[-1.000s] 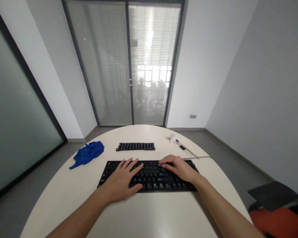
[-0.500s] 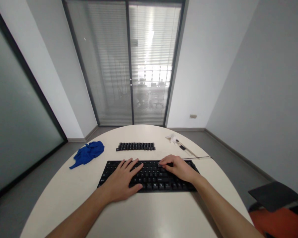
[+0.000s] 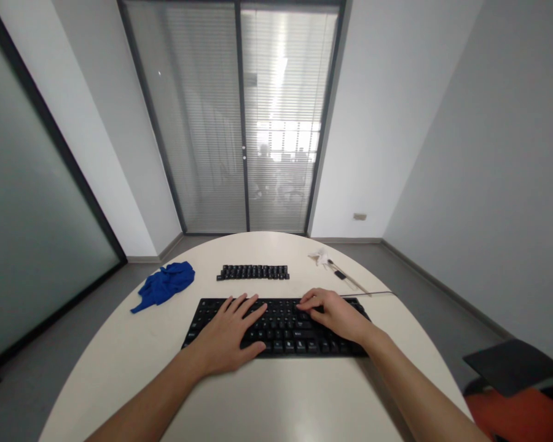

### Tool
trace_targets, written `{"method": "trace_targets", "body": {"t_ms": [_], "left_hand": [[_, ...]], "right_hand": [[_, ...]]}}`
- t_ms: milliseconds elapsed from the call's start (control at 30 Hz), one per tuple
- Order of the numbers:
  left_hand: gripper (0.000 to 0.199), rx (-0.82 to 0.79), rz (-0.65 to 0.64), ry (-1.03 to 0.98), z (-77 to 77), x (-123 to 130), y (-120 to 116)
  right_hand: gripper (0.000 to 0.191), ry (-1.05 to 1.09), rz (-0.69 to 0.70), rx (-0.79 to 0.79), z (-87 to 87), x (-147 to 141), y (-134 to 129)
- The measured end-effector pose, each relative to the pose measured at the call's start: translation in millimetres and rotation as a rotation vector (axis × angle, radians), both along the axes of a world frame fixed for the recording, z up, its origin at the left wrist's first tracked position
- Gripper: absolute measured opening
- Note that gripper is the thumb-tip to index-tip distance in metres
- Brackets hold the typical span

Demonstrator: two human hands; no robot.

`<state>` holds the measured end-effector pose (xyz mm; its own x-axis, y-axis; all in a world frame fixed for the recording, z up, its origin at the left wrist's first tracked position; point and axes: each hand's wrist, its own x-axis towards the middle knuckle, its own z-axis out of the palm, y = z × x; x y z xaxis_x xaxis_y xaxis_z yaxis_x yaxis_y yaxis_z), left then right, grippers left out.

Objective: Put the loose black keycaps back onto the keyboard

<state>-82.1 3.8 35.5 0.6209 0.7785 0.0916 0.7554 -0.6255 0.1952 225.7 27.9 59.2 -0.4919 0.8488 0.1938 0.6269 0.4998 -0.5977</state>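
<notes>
A black keyboard lies across the near middle of the round table. My left hand rests flat over its left part, fingers spread and thumb near the front edge. My right hand is bent over the right part, with thumb and fingers drawn together low at a keycap in the back rows. That keycap is mostly hidden by the fingertips. Behind the keyboard, loose black keycaps stand lined up in rows, apart from both hands.
The white table has a crumpled blue cloth at left. At back right lie a white crumpled tissue, a thin brush and a small black piece. A cable runs off rightward. A red-seated chair stands at right.
The fingertips of my right hand have shifted very slightly at the same keycap, which shows less now. My left hand stays in place, and the view has moved a little.
</notes>
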Motion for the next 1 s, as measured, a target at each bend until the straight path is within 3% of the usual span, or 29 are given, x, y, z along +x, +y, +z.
{"method": "trace_targets", "body": {"t_ms": [300, 500, 667, 1000], "left_hand": [[0.071, -0.002, 0.001, 0.012, 1.1, 1, -1], [0.072, 0.002, -0.002, -0.001, -0.2, 0, 0], [0.072, -0.002, 0.001, 0.001, 1.2, 1, 0], [0.072, -0.012, 0.003, -0.005, 0.8, 1, 0]], "right_hand": [[0.048, -0.237, 0.032, 0.109, 12.3, -3, -10], [0.037, -0.484, -0.099, 0.140, 28.8, -34, -40], [0.074, -0.485, -0.195, 0.084, 25.6, -50, -53], [0.118, -0.525, -0.180, 0.004, 3.1, -50, -50]]}}
